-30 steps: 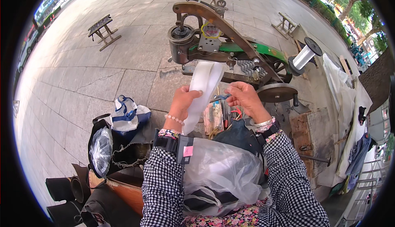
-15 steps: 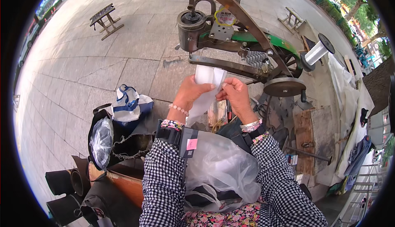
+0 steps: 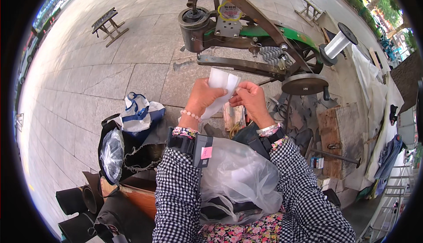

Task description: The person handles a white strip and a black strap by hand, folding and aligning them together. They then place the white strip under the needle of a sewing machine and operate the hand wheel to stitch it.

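A white strip [image 3: 219, 78], folded or layered at its top, is held up in front of me; I cannot tell if it is paper or cloth. My left hand [image 3: 200, 97] grips its left side, thumb across the front. At its right edge, my right hand [image 3: 251, 104] pinches with thumb and fingertips. The strip's lower part hangs down behind my left hand. Just beyond both hands stands a hand-cranked sewing machine [image 3: 240, 64] with a dark metal arm and a green part. A clear plastic bag [image 3: 240, 163] lies on my lap.
White thread fills a large spool [image 3: 338, 45] on the machine's right. A wooden box [image 3: 341, 139] stands to my right. On the left are a blue-and-white bag [image 3: 137, 113], a black bag [image 3: 104, 150] and dark rolls [image 3: 72, 201]. A small folding stool [image 3: 108, 25] stands farther off.
My view has shifted slightly, so the machine sits a little higher and further left. The strip's hanging end has swung up behind my left hand. Both hands keep their hold.
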A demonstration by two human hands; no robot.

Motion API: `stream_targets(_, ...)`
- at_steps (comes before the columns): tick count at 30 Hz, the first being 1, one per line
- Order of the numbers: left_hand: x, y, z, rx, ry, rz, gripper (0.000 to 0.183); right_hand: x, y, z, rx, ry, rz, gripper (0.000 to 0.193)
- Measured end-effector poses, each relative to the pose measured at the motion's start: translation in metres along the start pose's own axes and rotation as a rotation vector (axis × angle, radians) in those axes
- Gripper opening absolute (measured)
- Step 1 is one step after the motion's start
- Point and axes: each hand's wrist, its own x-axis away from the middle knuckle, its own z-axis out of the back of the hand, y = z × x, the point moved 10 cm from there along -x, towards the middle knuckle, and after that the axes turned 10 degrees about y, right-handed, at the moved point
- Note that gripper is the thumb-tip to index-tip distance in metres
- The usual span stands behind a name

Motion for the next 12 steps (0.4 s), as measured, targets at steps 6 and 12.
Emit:
stream_targets(6, -0.007, -0.006, 0.002, -0.045, 0.022, -0.027, 0.027, 0.002, -0.003, -0.002, -0.05, -0.018, 0.006, 0.016)
stream_targets(12, -0.001, 0.005, 0.005, 0.0, 0.053, -0.041, 0.027, 0.002, 0.002, -0.001, -0.086, -0.015, -0.073, 0.016)
